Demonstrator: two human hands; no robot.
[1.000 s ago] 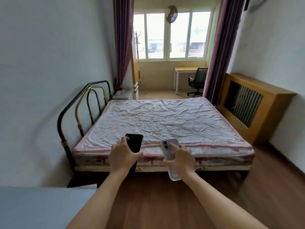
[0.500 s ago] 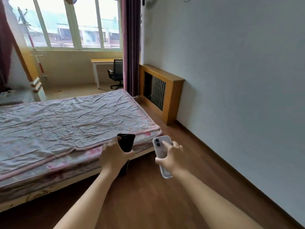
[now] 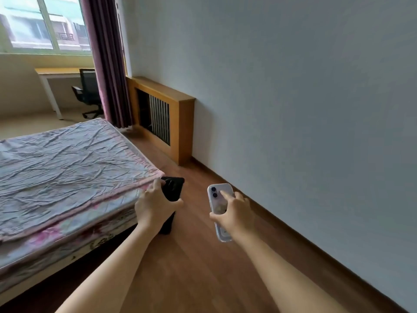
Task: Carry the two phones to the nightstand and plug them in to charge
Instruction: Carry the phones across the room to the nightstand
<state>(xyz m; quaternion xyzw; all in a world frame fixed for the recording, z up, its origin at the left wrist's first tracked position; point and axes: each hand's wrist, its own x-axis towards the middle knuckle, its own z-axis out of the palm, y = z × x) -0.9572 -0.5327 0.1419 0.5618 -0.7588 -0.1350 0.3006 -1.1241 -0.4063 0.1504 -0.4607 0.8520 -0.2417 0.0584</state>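
Note:
My left hand (image 3: 153,206) grips a black phone (image 3: 172,188) upright, back side facing me, just past the bed's near right corner. My right hand (image 3: 234,214) holds a white phone in a clear case (image 3: 216,195), its two camera lenses at the top, with my forefinger lying across its back. Both phones hang in the air over the wooden floor, about a hand's width apart. No nightstand and no charger cable appear in this view.
The bed (image 3: 67,168) with a wrinkled pink sheet fills the left. A wooden radiator cover (image 3: 178,114) stands against the right wall. A strip of wooden floor (image 3: 203,267) runs between bed and wall. Beyond are a purple curtain (image 3: 108,64), an office chair (image 3: 88,93) and a desk (image 3: 56,72).
My view has swung to the right, from facing the foot of the bed to the aisle along the right wall. Both hands kept hold of their phones.

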